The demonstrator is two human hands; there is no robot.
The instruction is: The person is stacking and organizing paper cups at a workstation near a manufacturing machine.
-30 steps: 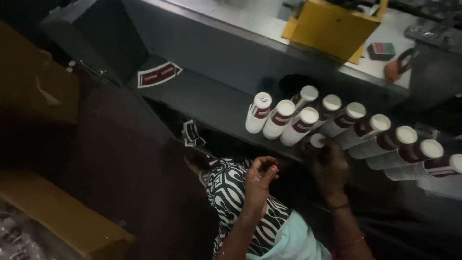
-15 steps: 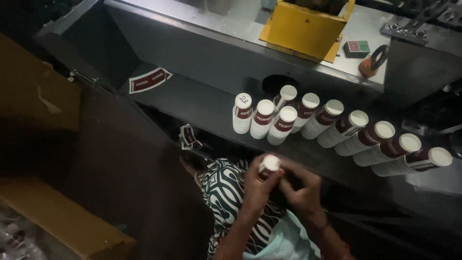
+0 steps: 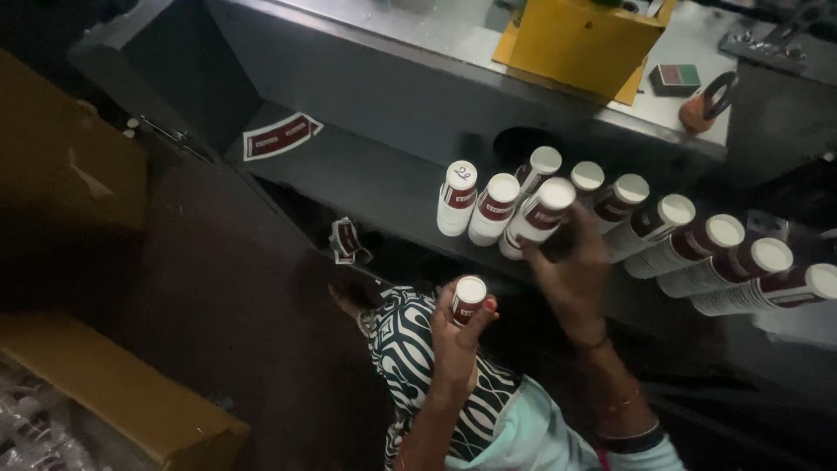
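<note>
So the left hand (image 3: 458, 336) was curled shut around a short stack of paper cups (image 3: 468, 298), white bottom facing up, dark red band just showing above the fingers. It was held low, close to the body, over a black-and-white patterned cloth (image 3: 410, 358).

The right hand (image 3: 571, 270) was reaching up to the row of cup stacks (image 3: 628, 218) lying on the dark machine shelf (image 3: 366, 174), fingers spread loosely against the nearest stack (image 3: 536, 214). It was blurry, so I honestly couldn't tell whether it had a real grip on it or was only touching.

Further out there was a loose red printed cup blank (image 3: 281, 135) on the shelf, a yellow box (image 3: 580, 39) up top, and a brown cardboard carton (image 3: 122, 406) down at the lower left.
</note>
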